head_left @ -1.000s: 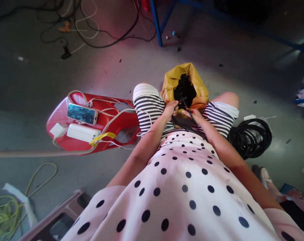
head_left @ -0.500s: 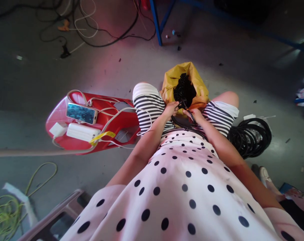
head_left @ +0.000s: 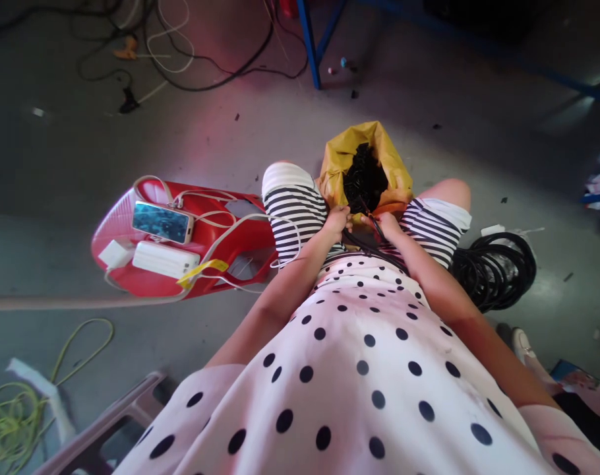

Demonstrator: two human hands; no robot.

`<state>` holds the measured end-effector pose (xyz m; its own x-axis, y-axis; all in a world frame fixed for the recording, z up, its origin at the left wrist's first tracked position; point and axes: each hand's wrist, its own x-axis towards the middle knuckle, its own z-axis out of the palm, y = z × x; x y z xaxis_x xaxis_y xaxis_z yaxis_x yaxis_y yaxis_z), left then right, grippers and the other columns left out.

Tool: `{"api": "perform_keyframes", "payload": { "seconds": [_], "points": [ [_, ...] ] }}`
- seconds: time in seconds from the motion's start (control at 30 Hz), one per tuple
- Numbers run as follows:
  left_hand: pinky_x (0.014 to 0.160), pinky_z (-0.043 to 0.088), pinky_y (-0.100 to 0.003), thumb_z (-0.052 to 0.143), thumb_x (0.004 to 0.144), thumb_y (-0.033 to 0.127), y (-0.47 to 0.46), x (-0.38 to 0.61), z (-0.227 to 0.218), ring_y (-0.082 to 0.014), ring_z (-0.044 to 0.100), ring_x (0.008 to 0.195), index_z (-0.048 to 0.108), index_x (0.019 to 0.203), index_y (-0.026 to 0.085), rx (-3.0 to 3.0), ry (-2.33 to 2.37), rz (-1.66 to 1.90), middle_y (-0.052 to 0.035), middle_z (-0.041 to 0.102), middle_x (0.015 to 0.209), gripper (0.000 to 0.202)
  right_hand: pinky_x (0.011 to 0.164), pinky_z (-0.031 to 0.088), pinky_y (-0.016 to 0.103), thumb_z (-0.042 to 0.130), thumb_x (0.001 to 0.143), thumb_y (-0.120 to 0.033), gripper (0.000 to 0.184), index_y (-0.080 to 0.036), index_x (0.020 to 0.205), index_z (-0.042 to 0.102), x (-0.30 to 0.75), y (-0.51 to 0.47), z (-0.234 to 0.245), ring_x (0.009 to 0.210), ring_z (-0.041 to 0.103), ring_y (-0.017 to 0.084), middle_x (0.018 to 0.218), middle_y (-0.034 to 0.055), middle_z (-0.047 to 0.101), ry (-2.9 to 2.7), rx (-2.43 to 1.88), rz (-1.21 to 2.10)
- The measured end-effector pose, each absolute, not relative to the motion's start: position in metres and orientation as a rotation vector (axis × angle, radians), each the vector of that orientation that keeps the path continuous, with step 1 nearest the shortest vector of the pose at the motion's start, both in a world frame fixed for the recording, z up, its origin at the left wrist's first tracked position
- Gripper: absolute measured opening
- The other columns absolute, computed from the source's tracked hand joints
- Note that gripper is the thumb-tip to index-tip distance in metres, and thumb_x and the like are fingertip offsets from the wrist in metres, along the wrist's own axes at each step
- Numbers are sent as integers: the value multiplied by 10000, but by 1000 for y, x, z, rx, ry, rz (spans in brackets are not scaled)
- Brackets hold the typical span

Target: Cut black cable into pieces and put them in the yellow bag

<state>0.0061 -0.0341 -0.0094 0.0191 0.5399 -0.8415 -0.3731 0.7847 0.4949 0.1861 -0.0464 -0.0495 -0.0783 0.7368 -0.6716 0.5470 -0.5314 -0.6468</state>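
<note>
My left hand (head_left: 338,220) is closed, fingers pinched, on a black cable (head_left: 366,245) that runs across my lap. Close by on the other side, my right hand (head_left: 388,226) is closed around a dark length that looks like the same cable; a thin dark tip sticks up between the hands. Both hands are at the near rim of a yellow bag (head_left: 335,161), which stands between my knees with its mouth open. Inside it lies a heap of small black pieces (head_left: 364,178), too dark to make out singly.
Left of me, a red stool (head_left: 215,247) bears a phone (head_left: 162,222), a white power bank (head_left: 165,259) and white cords. A coil of black cable (head_left: 520,270) lies on the floor at right. Beyond are a blue metal leg (head_left: 310,46) and loose cables. A person's shoe (head_left: 521,343) shows at lower right.
My left hand has moved slightly down toward my lap. Black strands that showed between my hands over the bag's mouth no longer show there. My right hand has barely moved.
</note>
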Motion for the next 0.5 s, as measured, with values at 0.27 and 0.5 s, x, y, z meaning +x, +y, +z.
{"api": "perform_keyframes", "payload": {
  "seconds": [0.27,0.5],
  "points": [
    [396,293,-168,493,1103,164,-28,8,-15,-50,322,389,497,950,221,213,1424,829,103,399,637,163,564,417,315,791,826,-852,688,-203,656,636,186,-44,-39,535,548,184,567,46,624,-1447,-1974,1784],
    [389,331,-157,585,1076,180,-28,3,-17,-49,353,386,580,984,198,277,1317,774,101,429,632,94,619,465,308,707,816,-918,713,-215,727,632,188,-48,-35,610,523,173,607,-7,567,-1441,-1757,1791]
  ]
}}
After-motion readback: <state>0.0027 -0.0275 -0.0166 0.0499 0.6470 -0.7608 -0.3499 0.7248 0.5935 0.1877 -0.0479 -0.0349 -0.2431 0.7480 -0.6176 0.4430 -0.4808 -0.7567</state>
